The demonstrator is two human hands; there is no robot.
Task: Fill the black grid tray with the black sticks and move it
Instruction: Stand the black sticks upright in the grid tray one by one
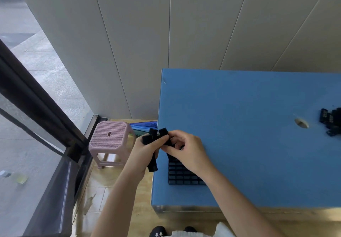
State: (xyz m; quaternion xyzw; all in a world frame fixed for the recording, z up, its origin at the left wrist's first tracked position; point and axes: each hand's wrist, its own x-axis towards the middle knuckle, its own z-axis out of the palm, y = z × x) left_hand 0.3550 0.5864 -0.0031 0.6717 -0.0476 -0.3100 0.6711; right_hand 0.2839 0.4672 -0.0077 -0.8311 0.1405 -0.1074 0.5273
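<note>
The left hand (145, 152) grips a bunch of black sticks (163, 132). The right hand (186, 152) pinches one of them. The black grid tray (181, 176) lies under the right hand, at 7 o'clock on the blue table (239, 135). Some loose sticks (330, 122) lie at 3 o'clock.

- The grid tray (181, 176) lies on the bench (249, 153), near its front left corner.
- Left grip (145, 152) and right grip (186, 150) hold a bundle of sticks (153, 164) over the tray's far end.
- A loose pile of sticks (330, 122) lies at the bench's right edge, just right of a hole (302, 123).
- A stool (110, 135) stands on the floor, left of the bench.
</note>
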